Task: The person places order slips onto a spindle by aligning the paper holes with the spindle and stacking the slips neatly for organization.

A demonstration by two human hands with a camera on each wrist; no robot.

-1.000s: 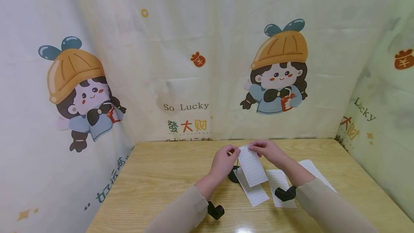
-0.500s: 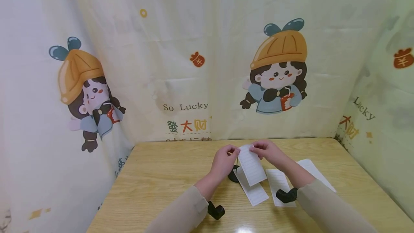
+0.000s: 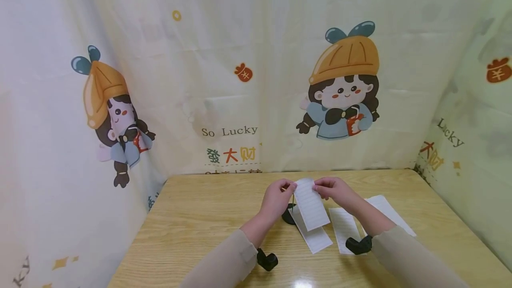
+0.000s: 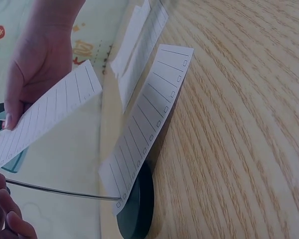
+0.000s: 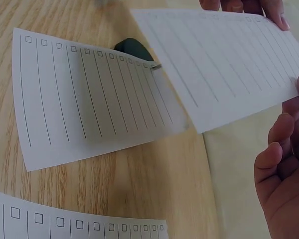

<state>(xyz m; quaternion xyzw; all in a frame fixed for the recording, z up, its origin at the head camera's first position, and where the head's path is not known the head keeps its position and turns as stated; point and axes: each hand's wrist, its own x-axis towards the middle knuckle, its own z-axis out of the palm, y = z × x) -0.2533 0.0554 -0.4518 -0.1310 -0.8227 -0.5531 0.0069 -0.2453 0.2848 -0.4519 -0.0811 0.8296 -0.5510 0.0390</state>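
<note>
A paper spike stands on the table, with a black round base [image 3: 288,218] and a thin upright metal rod [image 4: 65,191]. One lined paper slip [image 5: 89,99] with small checkboxes is pierced by the rod and lies tilted over the base. Above it, both hands hold a second lined slip [image 3: 313,206] near the rod's top. My left hand [image 3: 275,200] pinches its upper left corner, while my right hand [image 3: 337,190] pinches its right edge near the top. Whether the rod's tip has gone through this slip is hidden by the left fingers.
To the right lie another lined slip [image 3: 344,226] and more white paper [image 3: 386,210], partly behind the right forearm. The wooden table [image 3: 192,217] meets a printed curtain [image 3: 224,101] at its back edge. Each wrist wears a black camera mount [image 3: 267,260].
My right hand has slid slightly right and down along the held slip's edge. My left hand stays in place. The curtain at the left has shifted its folds.
</note>
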